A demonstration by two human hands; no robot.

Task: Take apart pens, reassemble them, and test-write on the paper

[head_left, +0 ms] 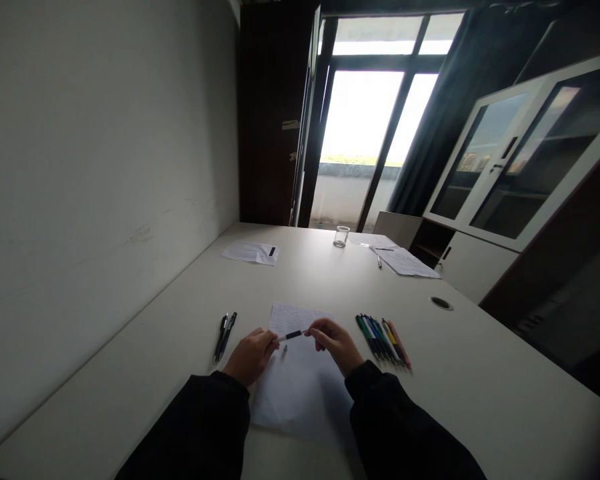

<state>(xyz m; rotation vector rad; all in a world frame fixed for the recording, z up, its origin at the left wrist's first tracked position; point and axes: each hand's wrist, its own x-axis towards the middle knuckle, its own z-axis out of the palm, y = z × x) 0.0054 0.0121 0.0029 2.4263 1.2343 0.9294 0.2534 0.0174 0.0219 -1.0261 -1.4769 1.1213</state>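
My left hand is closed around the white barrel of a pen with a black grip. From the pen's right end a thin piece, which looks like its refill, runs into the pinched fingertips of my right hand. Both hands are above a sheet of paper whose upper part carries writing. On that sheet, just below the pen, lies a small dark cone-shaped piece, like a pen tip.
Two black pens lie left of the paper. To its right is a row of several coloured pens. Farther back are a paper with a dark strip, a glass and a stack of papers. A round hole pierces the tabletop.
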